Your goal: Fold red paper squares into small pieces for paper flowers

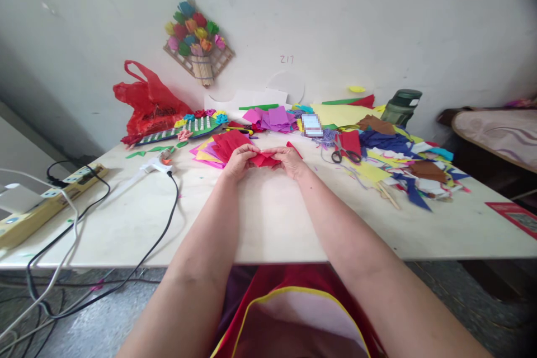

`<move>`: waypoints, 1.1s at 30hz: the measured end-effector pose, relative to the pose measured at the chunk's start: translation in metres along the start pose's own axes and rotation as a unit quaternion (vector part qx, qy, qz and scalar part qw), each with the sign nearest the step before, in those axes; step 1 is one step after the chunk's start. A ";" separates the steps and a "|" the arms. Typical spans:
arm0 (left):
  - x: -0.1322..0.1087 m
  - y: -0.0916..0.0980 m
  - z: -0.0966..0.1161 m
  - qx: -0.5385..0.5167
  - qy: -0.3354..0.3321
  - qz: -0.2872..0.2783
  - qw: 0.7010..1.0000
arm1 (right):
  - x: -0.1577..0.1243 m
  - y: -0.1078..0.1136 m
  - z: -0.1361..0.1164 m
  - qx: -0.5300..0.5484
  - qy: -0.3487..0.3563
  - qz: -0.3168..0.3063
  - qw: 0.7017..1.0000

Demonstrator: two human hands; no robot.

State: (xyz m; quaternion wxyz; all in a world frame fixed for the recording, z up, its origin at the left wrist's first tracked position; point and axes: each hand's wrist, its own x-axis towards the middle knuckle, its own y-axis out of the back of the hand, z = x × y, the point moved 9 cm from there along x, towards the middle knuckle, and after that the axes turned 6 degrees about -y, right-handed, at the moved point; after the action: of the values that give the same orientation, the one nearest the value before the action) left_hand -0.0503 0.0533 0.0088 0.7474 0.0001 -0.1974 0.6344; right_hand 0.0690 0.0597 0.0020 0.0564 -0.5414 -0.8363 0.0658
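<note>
My left hand (242, 161) and my right hand (289, 160) pinch a small piece of red crepe paper (265, 160) between them, just above the table. Its folds are partly covered by my fingers. Close behind my left hand lies a fanned stack of coloured sheets (210, 152) in pink, yellow and purple, with red sheets (230, 144) on top. A narrow red strip (294, 149) rests just beyond my right hand. Grey-handled scissors (346, 152) lie farther right, partly on a red sheet (349, 140).
At left are a glue gun (159, 163) with a black cord, a power strip (50, 201) and a red plastic bag (146, 103). Purple sheets (272, 118) lie at the back. A heap of paper scraps (423, 162) and a green bottle (401, 107) occupy the right side.
</note>
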 end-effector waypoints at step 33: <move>-0.001 -0.001 0.006 0.102 -0.019 0.003 0.995 | -0.012 0.015 0.001 -0.072 -0.103 0.075 0.989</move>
State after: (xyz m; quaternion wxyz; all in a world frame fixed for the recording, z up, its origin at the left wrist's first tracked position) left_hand -0.0513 0.0508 0.0145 0.7379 0.0878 -0.1459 0.6531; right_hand 0.0870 0.0547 -0.0017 -0.0743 -0.5958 -0.7970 0.0654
